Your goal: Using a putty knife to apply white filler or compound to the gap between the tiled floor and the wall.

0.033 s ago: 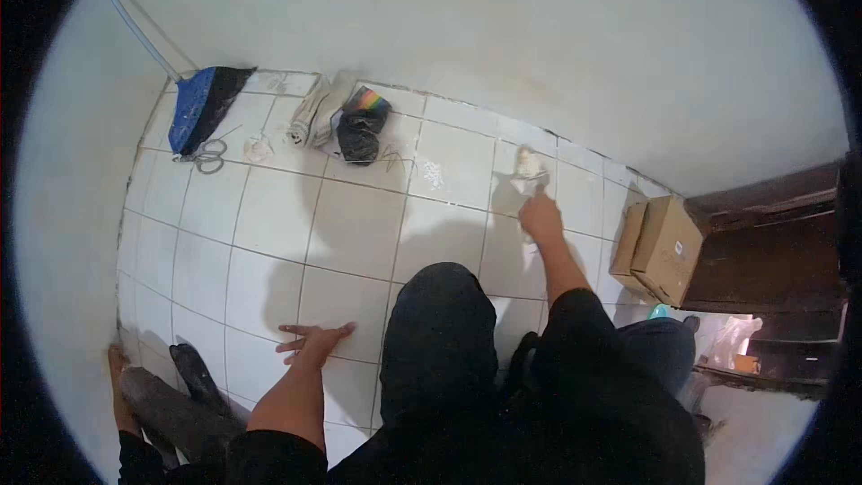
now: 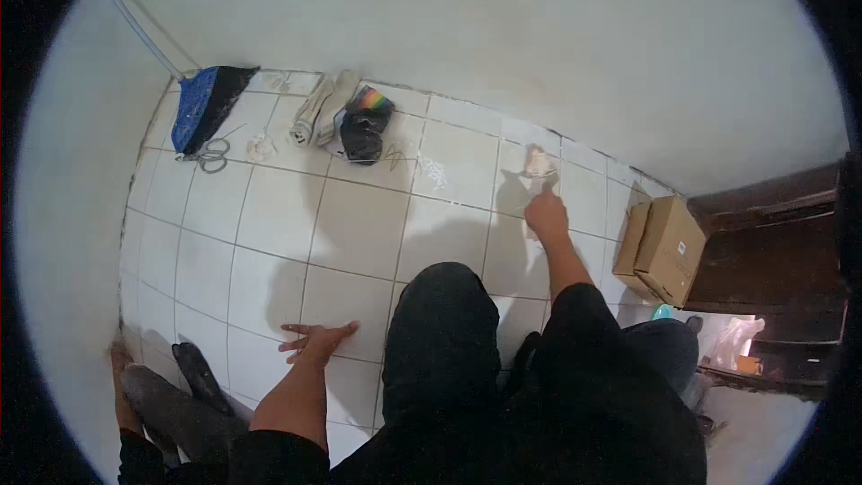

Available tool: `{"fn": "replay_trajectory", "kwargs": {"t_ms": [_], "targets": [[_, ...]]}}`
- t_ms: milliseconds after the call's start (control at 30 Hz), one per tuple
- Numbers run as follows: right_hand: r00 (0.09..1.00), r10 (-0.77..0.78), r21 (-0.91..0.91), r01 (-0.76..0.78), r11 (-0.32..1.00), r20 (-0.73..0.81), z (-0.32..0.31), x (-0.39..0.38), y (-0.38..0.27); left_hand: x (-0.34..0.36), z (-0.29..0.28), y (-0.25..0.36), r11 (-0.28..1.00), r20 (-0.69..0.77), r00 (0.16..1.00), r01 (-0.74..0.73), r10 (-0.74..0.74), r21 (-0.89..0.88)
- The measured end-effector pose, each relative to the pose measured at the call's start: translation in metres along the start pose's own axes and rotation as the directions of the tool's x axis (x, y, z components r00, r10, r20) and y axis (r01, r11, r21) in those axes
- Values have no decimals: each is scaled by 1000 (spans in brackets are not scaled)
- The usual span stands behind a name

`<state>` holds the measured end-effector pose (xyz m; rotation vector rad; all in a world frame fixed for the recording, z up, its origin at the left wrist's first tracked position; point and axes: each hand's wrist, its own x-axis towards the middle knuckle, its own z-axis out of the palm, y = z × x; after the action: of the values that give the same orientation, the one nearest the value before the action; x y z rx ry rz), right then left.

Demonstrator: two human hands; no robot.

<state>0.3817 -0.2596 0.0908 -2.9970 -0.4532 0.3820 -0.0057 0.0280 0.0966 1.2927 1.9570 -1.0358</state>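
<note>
Right hand (image 2: 546, 214) extended, centre right; grip closure indeterminable. Pale lump (image 2: 538, 163) just above. Left hand (image 2: 316, 341), lower left: spread.

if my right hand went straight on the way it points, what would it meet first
Probably the pale lump just ahead of your right hand; whether the fingers already touch it is unclear. Beyond it stands the white wall.
</note>
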Motion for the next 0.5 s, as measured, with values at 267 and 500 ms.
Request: {"fn": "replay_trajectory", "kwargs": {"t_ms": [267, 500], "targets": [[989, 105, 2, -106, 994, 104, -28, -30, -44, 8, 1, -3, 1000, -2, 1000, -16, 16, 8], [978, 166, 9, -168, 986, 130, -27, -51, -69, 10, 8, -6, 998, -33, 999, -9, 7, -56]]}}
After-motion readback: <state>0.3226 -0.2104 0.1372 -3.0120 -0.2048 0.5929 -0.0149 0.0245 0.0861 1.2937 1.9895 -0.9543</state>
